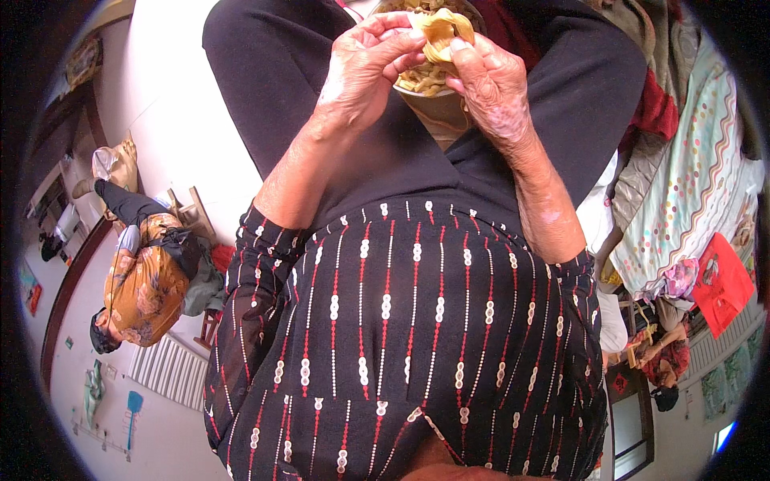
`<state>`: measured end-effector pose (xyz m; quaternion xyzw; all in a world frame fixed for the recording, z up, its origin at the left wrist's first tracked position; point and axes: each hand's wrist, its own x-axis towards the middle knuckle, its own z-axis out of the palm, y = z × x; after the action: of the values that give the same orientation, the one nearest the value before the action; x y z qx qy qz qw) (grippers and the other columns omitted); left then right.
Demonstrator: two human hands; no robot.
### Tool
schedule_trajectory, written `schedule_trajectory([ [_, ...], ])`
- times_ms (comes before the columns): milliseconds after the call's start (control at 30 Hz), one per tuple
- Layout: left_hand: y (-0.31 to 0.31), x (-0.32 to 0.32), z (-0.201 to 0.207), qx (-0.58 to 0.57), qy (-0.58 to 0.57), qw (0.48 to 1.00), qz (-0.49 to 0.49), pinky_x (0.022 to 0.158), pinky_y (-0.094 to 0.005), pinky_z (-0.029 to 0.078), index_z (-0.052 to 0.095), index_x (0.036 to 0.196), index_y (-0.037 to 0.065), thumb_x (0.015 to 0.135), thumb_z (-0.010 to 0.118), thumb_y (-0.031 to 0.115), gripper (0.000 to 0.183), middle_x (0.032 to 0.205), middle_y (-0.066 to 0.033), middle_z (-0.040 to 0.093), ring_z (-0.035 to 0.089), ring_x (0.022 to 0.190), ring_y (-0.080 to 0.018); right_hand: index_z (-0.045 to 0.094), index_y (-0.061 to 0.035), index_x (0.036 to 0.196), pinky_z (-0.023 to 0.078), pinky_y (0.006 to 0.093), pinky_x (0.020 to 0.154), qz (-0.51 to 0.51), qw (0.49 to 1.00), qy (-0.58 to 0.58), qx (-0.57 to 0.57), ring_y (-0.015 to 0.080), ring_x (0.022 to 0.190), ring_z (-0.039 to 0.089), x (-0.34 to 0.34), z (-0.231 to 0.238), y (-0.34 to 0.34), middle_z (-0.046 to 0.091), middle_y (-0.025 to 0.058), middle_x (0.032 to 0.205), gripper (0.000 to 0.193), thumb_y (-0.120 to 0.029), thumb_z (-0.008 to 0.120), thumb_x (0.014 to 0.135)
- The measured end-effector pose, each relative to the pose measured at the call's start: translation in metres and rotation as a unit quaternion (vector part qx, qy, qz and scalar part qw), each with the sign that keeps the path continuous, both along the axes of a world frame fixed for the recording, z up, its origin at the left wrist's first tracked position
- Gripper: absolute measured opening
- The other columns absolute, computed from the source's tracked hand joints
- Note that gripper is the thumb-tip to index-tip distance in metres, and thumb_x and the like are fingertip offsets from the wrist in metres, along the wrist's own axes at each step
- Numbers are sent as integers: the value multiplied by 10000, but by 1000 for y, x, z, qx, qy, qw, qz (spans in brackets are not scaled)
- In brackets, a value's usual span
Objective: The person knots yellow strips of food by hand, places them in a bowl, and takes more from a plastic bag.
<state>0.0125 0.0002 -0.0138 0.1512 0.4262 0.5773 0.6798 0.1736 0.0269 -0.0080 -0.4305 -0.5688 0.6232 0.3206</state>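
A pale yellow, ribbon-like folded strip is held up between my hands at the top of the head view; its kind I cannot make out. My left hand has its fingertips pinched at the left edge of the strip. On the other side, the thumb and fingers of my right hand grip its right edge. Just below sits a container between my legs, holding several similar yellow pieces. The hands partly hide its rim.
My dark trousers flank the container. Rumpled dotted cloth and a red sheet or bag lie at right. A person in an orange patterned top sits at left by a wooden chair. Another person in red is at far right.
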Motion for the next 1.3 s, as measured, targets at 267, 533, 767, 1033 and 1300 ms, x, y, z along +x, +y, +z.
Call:
schedule_trajectory([
  [267,-2,2,-6,-15,86,996,-14,701,-221,501,611,938,-47,804,664,76,189,832,-77,644,614,734,-116,600,12,970,447,246,604,30,999,31,10,90,653,543,-5,6,-2,590,55,713,258,-212,480,925],
  [533,-4,8,16,45,101,993,-40,739,-215,482,634,955,-51,831,630,80,180,889,-75,659,614,784,-106,605,-13,1011,451,247,620,43,999,25,1,74,678,540,-5,5,-2,591,29,717,262,-224,476,924],
  [767,-7,9,9,65,28,997,16,777,-231,475,615,1009,-63,840,584,41,201,965,-95,647,610,849,-123,592,-13,1016,432,202,552,56,998,-22,8,65,615,504,-7,4,-5,539,-5,699,248,-226,509,921],
  [1033,-12,13,24,48,-168,985,0,834,-282,479,599,1032,-51,867,523,92,231,1100,-129,604,596,965,-179,558,14,935,455,325,529,37,996,7,86,232,569,575,-8,24,-7,553,107,713,174,-144,489,915],
  [1300,-14,18,38,102,34,993,-39,865,-278,427,600,963,0,784,602,17,179,1072,-85,578,549,983,-126,579,-19,902,446,349,480,30,886,-149,437,243,574,593,-2,16,-13,539,112,742,106,-36,568,799],
])
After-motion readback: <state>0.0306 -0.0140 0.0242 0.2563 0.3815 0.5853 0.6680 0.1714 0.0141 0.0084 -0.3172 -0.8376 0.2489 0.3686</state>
